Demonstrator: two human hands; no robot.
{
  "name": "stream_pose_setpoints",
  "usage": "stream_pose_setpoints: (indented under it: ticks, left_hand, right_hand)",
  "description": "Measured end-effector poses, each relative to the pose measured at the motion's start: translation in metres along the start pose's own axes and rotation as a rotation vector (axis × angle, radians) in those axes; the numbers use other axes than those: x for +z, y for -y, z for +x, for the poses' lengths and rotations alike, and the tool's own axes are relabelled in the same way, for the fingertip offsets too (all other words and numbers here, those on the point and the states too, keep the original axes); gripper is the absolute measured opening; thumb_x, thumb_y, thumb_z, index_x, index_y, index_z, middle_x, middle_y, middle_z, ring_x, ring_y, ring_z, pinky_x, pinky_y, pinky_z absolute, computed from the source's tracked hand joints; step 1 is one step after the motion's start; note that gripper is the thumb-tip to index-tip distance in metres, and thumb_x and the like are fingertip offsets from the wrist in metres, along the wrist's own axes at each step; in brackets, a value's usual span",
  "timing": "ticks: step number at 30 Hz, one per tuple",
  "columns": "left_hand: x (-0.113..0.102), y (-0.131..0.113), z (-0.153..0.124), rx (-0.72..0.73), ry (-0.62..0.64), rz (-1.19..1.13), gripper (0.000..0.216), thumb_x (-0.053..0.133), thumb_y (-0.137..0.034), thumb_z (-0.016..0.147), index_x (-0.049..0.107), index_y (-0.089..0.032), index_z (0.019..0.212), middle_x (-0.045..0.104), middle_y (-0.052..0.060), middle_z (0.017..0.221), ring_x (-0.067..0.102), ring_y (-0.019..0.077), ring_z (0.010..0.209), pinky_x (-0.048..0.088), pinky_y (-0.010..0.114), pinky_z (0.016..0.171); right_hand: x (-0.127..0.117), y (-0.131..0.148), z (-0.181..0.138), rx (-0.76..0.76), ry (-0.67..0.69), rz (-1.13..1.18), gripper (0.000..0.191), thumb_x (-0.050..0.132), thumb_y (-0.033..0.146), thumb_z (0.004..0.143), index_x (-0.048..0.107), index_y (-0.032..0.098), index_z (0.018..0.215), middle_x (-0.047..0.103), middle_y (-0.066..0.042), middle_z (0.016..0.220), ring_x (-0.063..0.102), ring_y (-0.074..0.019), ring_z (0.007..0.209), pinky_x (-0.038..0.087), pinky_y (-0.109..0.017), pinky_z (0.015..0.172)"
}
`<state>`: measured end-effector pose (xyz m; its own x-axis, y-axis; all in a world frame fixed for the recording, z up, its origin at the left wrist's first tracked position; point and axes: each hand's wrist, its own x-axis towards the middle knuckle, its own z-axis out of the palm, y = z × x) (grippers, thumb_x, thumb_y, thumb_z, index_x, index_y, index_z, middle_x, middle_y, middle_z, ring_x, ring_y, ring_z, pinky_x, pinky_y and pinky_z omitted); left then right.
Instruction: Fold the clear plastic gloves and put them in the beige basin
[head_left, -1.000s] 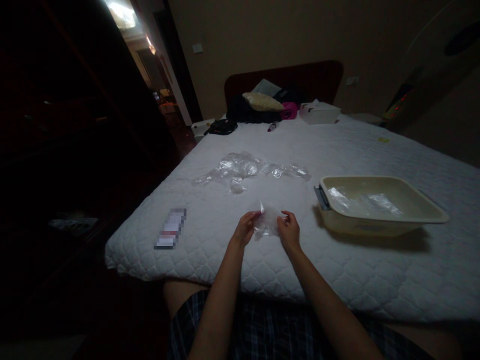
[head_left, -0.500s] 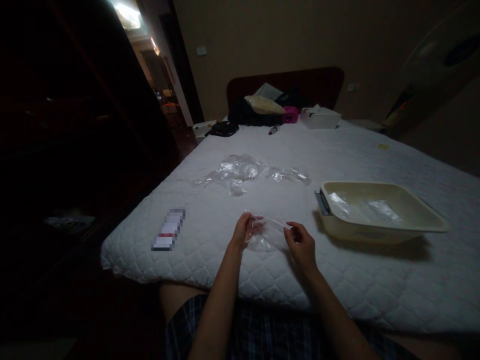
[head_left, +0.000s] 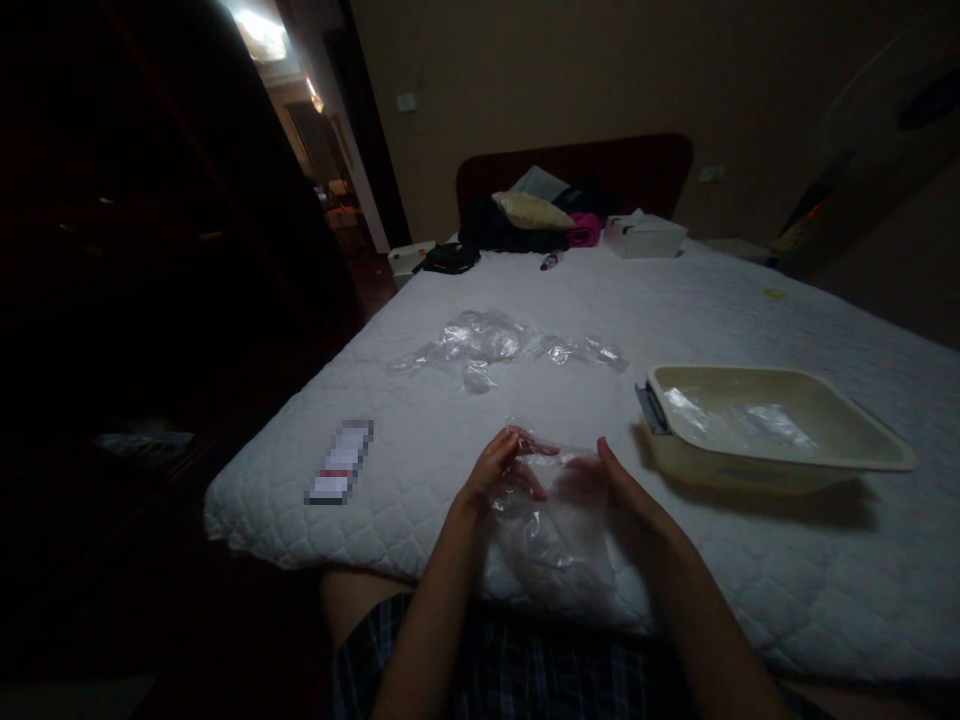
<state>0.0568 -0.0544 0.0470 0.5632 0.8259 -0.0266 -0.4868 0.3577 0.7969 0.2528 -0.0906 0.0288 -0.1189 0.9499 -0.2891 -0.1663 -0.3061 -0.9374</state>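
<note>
A clear plastic bag (head_left: 551,545) is stretched between my two hands, hanging over the near edge of the bed. My left hand (head_left: 501,470) grips its left side, with the fingers curved and partly behind the film. On the other side my right hand (head_left: 626,490) holds the bag with its thumb up, and its fingers show blurred through the plastic. Beyond my hands, more crumpled clear plastic bags (head_left: 487,340) lie on the white quilted bed (head_left: 420,440).
To my right stands a cream plastic basin (head_left: 750,470) with grey handles and clear plastic inside. A pixelated flat object (head_left: 340,462) lies at the left. Farther back are a white box (head_left: 645,237), a black bag (head_left: 450,258) and a cushion (head_left: 531,210) by the headboard.
My right hand has moved right and turned, its fingers going behind the film. The bag is now spread wider and hangs lower between my hands.
</note>
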Motion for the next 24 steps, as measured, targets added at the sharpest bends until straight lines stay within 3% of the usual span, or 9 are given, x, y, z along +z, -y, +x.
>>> stream_pose_setpoints:
  ticks: [2,6,11,16,19,24]
  left_hand:
    - [0.004,-0.004,-0.002,0.005,0.023,0.014,0.021,0.052,-0.036,0.077,0.044,-0.018,0.084,0.066,0.008,0.086,0.061,0.0218,0.043,0.043,0.027,0.037]
    - [0.004,-0.004,-0.002,-0.053,-0.033,0.076,0.019,0.052,-0.032,0.077,0.048,-0.016,0.086,0.066,0.008,0.084,0.060,0.0192,0.043,0.043,0.026,0.039]
    - [0.000,-0.002,-0.004,-0.085,-0.076,0.151,0.026,0.054,-0.038,0.076,0.049,-0.016,0.090,0.066,0.011,0.088,0.061,0.0179,0.045,0.043,0.024,0.040]
    - [-0.005,-0.005,-0.013,-0.181,-0.092,0.206,0.039,0.048,-0.049,0.077,0.054,-0.016,0.097,0.067,0.014,0.085,0.062,0.0213,0.051,0.044,0.028,0.044]
    - [-0.010,-0.009,-0.020,-0.258,-0.091,0.313,0.036,0.055,-0.044,0.074,0.060,-0.014,0.094,0.067,0.014,0.075,0.061,0.0200,0.050,0.043,0.028,0.047]
    - [-0.021,-0.017,-0.027,-0.290,0.076,0.510,0.024,0.062,-0.034,0.071,0.067,-0.013,0.079,0.066,0.009,0.066,0.061,0.0166,0.058,0.042,0.022,0.052]
  right_hand:
    - [0.004,0.008,-0.007,0.088,0.083,0.066,0.065,0.031,0.071,0.073,0.067,0.017,0.079,0.068,-0.011,0.075,0.064,-0.0228,0.075,0.047,-0.034,0.069]
    - [0.003,0.028,-0.016,0.007,0.156,0.096,0.070,0.031,0.075,0.069,0.067,0.016,0.080,0.067,-0.013,0.079,0.063,-0.0243,0.080,0.047,-0.035,0.070]
    - [0.000,0.035,-0.009,-0.136,0.008,-0.198,0.037,0.067,0.050,0.060,0.066,0.017,0.078,0.066,-0.007,0.077,0.062,-0.0182,0.064,0.047,-0.027,0.054]
    - [-0.004,0.030,0.003,-0.250,-0.137,-0.263,0.038,0.064,0.049,0.062,0.063,0.017,0.084,0.059,-0.001,0.061,0.054,-0.0117,0.045,0.039,-0.022,0.039]
    - [-0.006,0.030,0.006,-0.273,-0.156,-0.233,0.040,0.063,0.049,0.062,0.062,0.017,0.085,0.057,0.000,0.059,0.052,-0.0107,0.043,0.035,-0.020,0.035]
    - [-0.004,0.037,0.009,-0.271,-0.150,-0.255,0.037,0.063,0.047,0.064,0.062,0.017,0.086,0.058,-0.001,0.062,0.051,-0.0093,0.043,0.031,-0.018,0.034]
